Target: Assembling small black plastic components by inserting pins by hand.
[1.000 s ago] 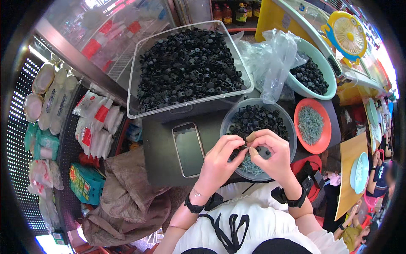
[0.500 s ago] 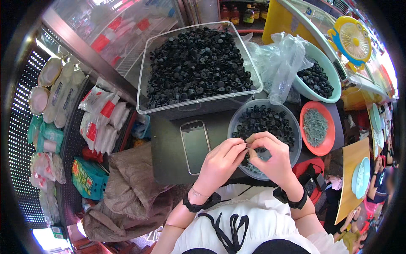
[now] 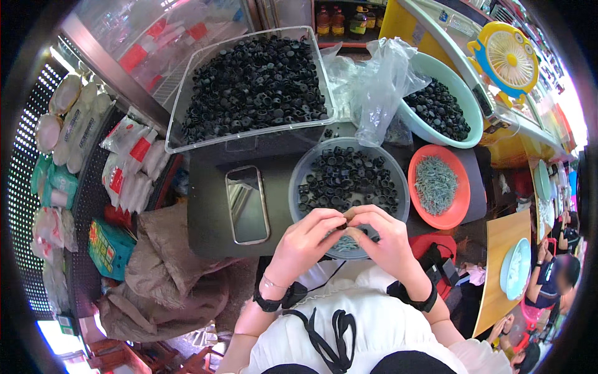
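Observation:
My left hand (image 3: 306,240) and my right hand (image 3: 387,242) meet fingertip to fingertip over the near edge of a round grey bowl (image 3: 295,179). Pinched between them is a small dark piece (image 3: 342,226), mostly covered by my fingers, so its exact shape is hidden. Loose black plastic caps (image 3: 349,174), many of them ring-shaped, fill the far part of the bowl. Below my fingers, thin grey-green pins or screws (image 3: 344,244) lie at its near side. More of these thin pieces (image 3: 436,185) are heaped on an orange-red plate (image 3: 462,202) to the right.
A large clear tub (image 3: 332,103) of black caps stands at the back left. Behind the bowl lies a crumpled plastic bag (image 3: 380,93), beside a pale green basin (image 3: 476,128) with black parts. A phone (image 3: 248,209) rests on the dark table (image 3: 205,218). Another person (image 3: 548,280) sits far right.
The view has shifted, so the table things appear further left. My fingertips remain together, with the fingers now more drawn in around the small dark piece.

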Demonstrator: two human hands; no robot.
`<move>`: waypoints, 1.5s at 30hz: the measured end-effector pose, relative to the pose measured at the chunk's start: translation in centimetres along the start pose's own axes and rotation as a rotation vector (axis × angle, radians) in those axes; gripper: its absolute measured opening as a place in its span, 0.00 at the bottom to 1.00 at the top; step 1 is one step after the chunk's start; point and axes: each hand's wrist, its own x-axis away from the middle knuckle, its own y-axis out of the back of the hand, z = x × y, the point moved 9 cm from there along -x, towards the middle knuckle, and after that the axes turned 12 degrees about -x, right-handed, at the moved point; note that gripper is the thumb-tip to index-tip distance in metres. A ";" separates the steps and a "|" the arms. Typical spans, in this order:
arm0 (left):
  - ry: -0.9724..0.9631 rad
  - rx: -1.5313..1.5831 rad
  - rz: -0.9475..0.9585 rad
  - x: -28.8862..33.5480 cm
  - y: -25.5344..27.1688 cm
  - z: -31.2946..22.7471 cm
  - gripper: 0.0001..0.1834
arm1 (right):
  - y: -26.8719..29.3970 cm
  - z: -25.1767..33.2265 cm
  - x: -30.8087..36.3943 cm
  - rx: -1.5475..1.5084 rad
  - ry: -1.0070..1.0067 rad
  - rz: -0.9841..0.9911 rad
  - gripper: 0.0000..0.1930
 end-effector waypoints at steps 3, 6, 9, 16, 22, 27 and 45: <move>0.093 0.084 -0.039 0.1 -0.7 0.0 0.17 | 1.4 -0.4 0.5 -0.033 0.033 -0.041 0.08; 0.132 0.097 -0.088 -0.2 -1.0 -0.3 0.17 | 2.4 -0.5 1.1 -0.079 0.035 -0.096 0.09; 0.134 0.090 -0.068 -0.2 -1.7 -0.7 0.17 | 2.7 -0.9 1.5 -0.112 0.033 -0.126 0.09; 0.083 0.029 -0.026 -0.3 -3.0 -1.8 0.16 | 3.4 -1.6 2.4 -0.087 -0.003 -0.158 0.10; 0.028 0.002 -0.030 -0.6 -3.4 -2.4 0.14 | 3.8 -1.6 2.6 -0.019 0.028 -0.189 0.11; 0.015 0.013 0.001 -0.7 -3.8 -2.1 0.16 | 3.9 -2.0 2.3 -0.043 -0.001 -0.135 0.10; 0.216 0.167 0.050 -0.8 -4.0 -0.5 0.19 | 3.7 -3.9 3.2 -0.167 0.004 -0.198 0.11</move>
